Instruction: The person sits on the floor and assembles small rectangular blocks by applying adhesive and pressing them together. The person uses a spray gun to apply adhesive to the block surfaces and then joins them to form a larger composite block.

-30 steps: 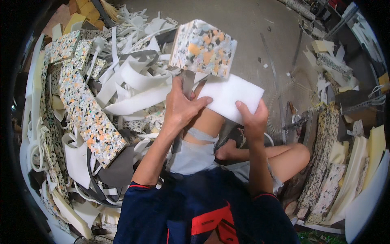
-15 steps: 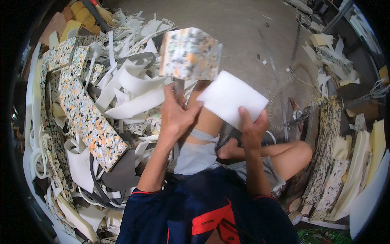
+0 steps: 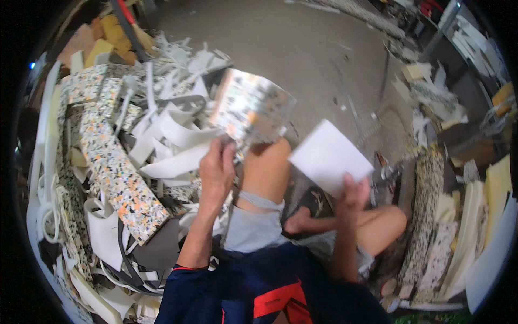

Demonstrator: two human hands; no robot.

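Observation:
My left hand (image 3: 217, 168) is closed at the lower left corner of a squarish speckled foam piece (image 3: 243, 102), mottled white, black and orange. That piece is tilted above my bent knee; its lower right part is darker and blurred. In my right hand (image 3: 354, 193), a flat white foam sheet (image 3: 330, 154) is pinched at its lower right edge, thumb on top. The sheet hangs in the air to the right of my knee, apart from the speckled piece. Fingers under the sheet are hidden.
On the left lies a heap of white foam offcuts (image 3: 178, 127) with a long speckled foam strip (image 3: 121, 167) on it. A broom (image 3: 135, 29) stands behind. More foam strips (image 3: 458, 237) line the right side. Grey floor (image 3: 259, 38) stretches ahead.
The white sheet has moved right and down with my right hand, away from the speckled piece. My left hand and the speckled piece have lowered, and the piece has tilted. The view has shifted slightly.

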